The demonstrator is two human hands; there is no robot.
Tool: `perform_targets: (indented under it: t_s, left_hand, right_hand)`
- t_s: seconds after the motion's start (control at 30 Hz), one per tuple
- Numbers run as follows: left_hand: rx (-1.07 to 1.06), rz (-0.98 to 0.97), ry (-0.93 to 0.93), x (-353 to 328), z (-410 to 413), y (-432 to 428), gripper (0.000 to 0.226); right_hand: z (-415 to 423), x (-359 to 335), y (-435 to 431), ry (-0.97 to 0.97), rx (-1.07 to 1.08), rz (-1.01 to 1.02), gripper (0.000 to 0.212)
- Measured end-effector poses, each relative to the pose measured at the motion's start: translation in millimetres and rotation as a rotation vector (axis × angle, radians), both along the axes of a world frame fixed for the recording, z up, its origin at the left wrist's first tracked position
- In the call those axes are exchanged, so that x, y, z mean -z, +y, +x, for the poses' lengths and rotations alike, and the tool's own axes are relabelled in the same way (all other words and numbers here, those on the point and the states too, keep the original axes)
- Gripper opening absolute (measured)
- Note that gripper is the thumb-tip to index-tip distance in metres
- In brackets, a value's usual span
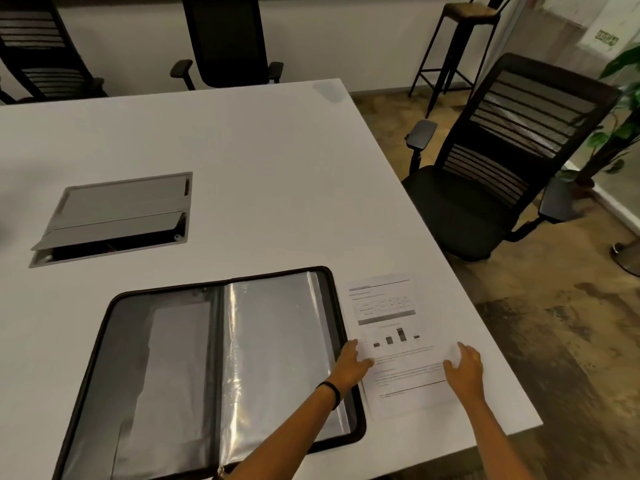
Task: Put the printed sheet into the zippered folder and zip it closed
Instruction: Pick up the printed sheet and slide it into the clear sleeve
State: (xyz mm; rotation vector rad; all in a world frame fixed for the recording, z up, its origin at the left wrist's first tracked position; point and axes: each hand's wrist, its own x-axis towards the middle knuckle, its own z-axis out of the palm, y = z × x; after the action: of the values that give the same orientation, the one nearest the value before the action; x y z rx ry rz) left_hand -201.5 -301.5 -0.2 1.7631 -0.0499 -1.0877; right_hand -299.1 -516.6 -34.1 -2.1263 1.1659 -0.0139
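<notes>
Both hands (353, 365) on printed sheet (391, 327), open folder (173, 358), white table (242, 150), office chairs (502, 161)

One head-worn wide view looks forward and steeply down, close over the white table (270, 161).

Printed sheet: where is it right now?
In the head view the sheet lies flat on the table, near its right edge, just right of the open folder. Both hands, left and right, rest on its lower half.
</notes>
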Motion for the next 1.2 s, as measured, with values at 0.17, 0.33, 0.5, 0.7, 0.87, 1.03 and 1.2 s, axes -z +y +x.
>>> perform_targets:
  t_s: [0.17,0.33,0.5,0.7,0.87,1.03,1.2]
  left_hand:
    - [-0.142,0.020,-0.002,11.4,-0.6,-8.0,0.058]
    - [-0.281,-0.015,0.022,24.4,3.7,-11.3,0.024]
    - [-0.301,-0.015,-0.020,29.6,5.6,-14.5,0.022]
    - [-0.195,-0.042,-0.136,23.8,-2.4,-16.2,0.027]
    - [-0.168,-0.114,-0.225,3.7,1.7,-14.3,0.035]
    - [-0.112,-0.274,-0.264,-19.3,18.4,-15.8,0.043]
    - [-0.160,-0.368,-0.327,-37.6,29.8,-25.3,0.037]
  right_hand:
    - [3.2,1.8,-2.6,0.019,-0.031,0.000,0.049]
    - [1.5,2.2,3.4,0.033,-0.039,-0.035,0.044]
    - [-6.6,5.5,4.7,0.015,0.011,-0.051,0.034]
    - [-12.4,4.8,14.6,-0.103,0.052,0.039,0.012]
    - [-2.4,-5.0,12.5,-0.179,0.173,0.294,0.042]
    - [11.9,-36.6,0.8,-0.526,0.292,0.528,0.032]
    - [22.2,-67.2,-10.2,-0.792,0.303,0.496,0.032]
